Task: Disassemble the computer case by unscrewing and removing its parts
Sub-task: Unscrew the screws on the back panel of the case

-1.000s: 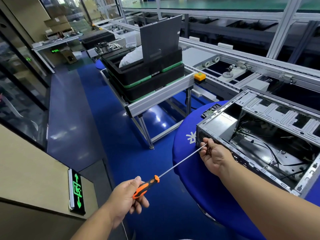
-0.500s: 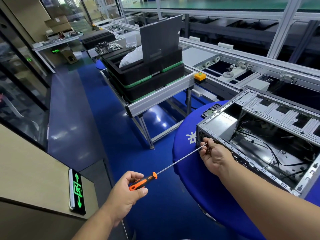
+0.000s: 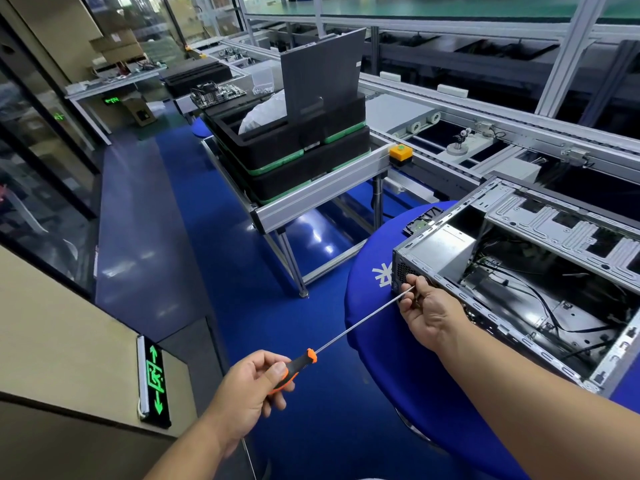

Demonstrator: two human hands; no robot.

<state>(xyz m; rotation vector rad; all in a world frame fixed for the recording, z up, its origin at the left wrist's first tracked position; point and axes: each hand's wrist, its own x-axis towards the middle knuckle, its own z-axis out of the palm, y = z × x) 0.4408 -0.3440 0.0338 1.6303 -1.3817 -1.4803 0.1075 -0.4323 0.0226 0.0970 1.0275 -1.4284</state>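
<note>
An open grey computer case [image 3: 540, 292] lies on its side on a round table under a blue cloth [image 3: 388, 344]. Inside it I see a silver power supply [image 3: 440, 251] and black cables. My left hand [image 3: 249, 389] grips the orange-and-black handle of a long screwdriver [image 3: 294, 367]. Its thin steel shaft [image 3: 360, 323] runs up to the case's rear corner. There my right hand [image 3: 426, 310] pinches the shaft near its tip, against the case's back panel. The tip itself is hidden by my fingers.
A metal-framed stand [image 3: 322, 195] holds stacked black trays [image 3: 298, 154] with an upright dark panel [image 3: 322, 81]. A conveyor line [image 3: 485, 133] runs behind the case, with a yellow button box [image 3: 400, 154] at its corner. Blue floor lies to the left, beside a lit green exit sign [image 3: 154, 382].
My left hand has shifted its fingers on the handle, turning the screwdriver. My right hand stays on the shaft at the case's rear corner.
</note>
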